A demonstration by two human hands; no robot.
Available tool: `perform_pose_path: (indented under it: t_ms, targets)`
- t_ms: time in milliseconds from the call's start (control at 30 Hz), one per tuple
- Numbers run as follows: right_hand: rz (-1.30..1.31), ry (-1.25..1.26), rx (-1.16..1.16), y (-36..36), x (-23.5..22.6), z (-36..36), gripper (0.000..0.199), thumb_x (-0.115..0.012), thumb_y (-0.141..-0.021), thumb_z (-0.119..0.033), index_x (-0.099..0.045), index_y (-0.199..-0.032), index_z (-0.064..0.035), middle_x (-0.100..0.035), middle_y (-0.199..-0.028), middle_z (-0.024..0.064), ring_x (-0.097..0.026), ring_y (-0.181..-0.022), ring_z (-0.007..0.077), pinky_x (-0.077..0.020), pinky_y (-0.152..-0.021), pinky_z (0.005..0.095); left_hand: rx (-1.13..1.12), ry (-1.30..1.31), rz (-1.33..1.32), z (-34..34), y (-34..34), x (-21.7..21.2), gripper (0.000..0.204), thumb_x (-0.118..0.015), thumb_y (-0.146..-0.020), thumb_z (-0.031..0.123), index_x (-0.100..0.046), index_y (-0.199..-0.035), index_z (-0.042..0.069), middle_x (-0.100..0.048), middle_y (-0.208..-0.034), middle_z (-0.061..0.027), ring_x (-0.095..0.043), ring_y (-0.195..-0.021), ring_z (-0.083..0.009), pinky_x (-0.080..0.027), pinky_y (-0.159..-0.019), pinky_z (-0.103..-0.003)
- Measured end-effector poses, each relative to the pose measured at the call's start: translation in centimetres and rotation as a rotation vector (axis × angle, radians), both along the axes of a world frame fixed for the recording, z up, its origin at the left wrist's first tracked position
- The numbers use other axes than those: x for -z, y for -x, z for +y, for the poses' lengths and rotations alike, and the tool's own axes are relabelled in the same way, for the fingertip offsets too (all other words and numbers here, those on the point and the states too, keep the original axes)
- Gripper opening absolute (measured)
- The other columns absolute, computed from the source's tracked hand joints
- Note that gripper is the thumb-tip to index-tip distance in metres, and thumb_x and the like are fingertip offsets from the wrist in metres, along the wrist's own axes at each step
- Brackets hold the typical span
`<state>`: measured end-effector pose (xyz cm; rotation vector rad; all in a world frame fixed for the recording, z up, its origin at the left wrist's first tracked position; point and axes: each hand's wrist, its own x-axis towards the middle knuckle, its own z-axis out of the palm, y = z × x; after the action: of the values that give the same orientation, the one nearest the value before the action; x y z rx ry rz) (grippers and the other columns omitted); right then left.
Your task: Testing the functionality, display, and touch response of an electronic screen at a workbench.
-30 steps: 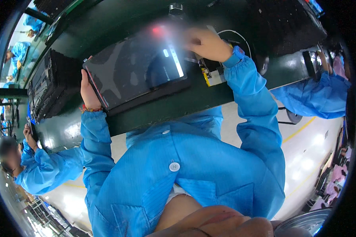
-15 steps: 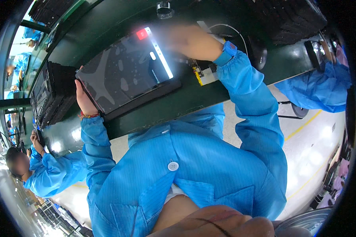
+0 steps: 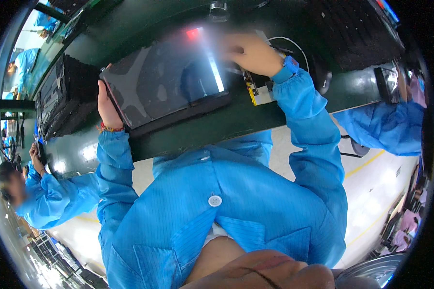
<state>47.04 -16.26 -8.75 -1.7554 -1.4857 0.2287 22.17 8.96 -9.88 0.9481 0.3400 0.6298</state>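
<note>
A dark tablet with a marked, film-like screen sits in front of me, raised on a black block or case. A bright strip and a red patch glow along its far right part. My left hand is closed round its left edge, the thumb showing at the near side. My right hand hovers at or over the tablet's right end; its fingers are smeared by motion, so whether they touch the screen is unclear. Beside that wrist lies an opened device part with yellow edging.
Stacked black trays stand at the left, with more dark trays at the far right. A white cable curves behind my right hand, near a black mouse. A clear-and-metal item sits at the back. A co-worker works at left.
The whole view has shifted slightly, so bench and tablet appear a little further right. My right hand remains by the lit strip, still blurred; my left hand keeps its hold.
</note>
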Motion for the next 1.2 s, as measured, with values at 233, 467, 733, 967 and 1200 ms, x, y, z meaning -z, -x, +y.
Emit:
perform_pose_path:
  t_ms: [233, 467, 733, 967, 1200]
  targets:
    - [0.146, 0.173, -0.020, -0.4, -0.4, 0.6, 0.010, -0.061, -0.082, -0.011, -0.061, -0.086, -0.0020, -0.061, -0.081, 0.0072, -0.058, -0.072, 0.0152, -0.0472, -0.066, 0.0285, 0.030, 0.040, 0.001, -0.1, 0.1, -0.3, 0.047, -0.032, -0.097, 0.037, -0.038, -0.133, 0.007, -0.046, -0.130, -0.0105, -0.048, -0.114, -0.0261, -0.036, -0.098, -0.037]
    - [0.243, 0.328, 0.071, 0.0, -0.1, 0.4, 0.010, -0.061, -0.082, -0.008, -0.058, -0.090, -0.0030, -0.059, -0.079, 0.0064, -0.057, -0.076, 0.0120, -0.0463, -0.068, 0.0264, 0.077, 0.175, -0.018, 1.1, 0.2, 0.8, 0.044, -0.036, -0.096, 0.037, -0.048, -0.126, 0.006, -0.060, -0.111, -0.0080, -0.058, -0.095, -0.0197, -0.044, -0.087, -0.031]
    - [0.226, 0.256, 0.000, -0.1, 1.2, 1.1, 0.019, -0.062, -0.074, -0.004, -0.049, -0.089, -0.0058, -0.054, -0.076, 0.0002, -0.050, -0.070, 0.0051, -0.0416, -0.062, 0.0212, 0.184, 0.231, -0.053, 1.7, 0.4, 0.5, 0.044, -0.037, -0.096, 0.036, -0.044, -0.130, 0.009, -0.060, -0.113, -0.0099, -0.060, -0.093, -0.0209, -0.047, -0.084, -0.033]
    - [0.330, 0.315, -0.013, -0.4, 1.6, 1.2, 0.023, -0.060, -0.074, 0.001, -0.047, -0.092, -0.0074, -0.051, -0.077, -0.0026, -0.046, -0.067, 0.0018, -0.0335, -0.056, 0.0160, 0.054, 0.276, 0.072, 2.1, 0.2, 1.5, 0.042, -0.043, -0.093, 0.040, -0.061, -0.104, 0.004, -0.066, -0.094, -0.0111, -0.063, -0.075, -0.0202, -0.051, -0.071, -0.031]
    - [0.044, 0.181, 0.150, -2.2, 2.2, -0.1, 0.033, -0.069, -0.074, -0.010, -0.052, -0.102, -0.0068, -0.044, -0.069, -0.0025, -0.037, -0.060, 0.0050, -0.0319, -0.054, 0.0201, 0.071, 0.228, 0.025, 1.7, 0.2, 1.0, 0.041, -0.038, -0.096, 0.035, -0.055, -0.118, 0.005, -0.063, -0.104, -0.0101, -0.062, -0.084, -0.0194, -0.049, -0.078, -0.031]
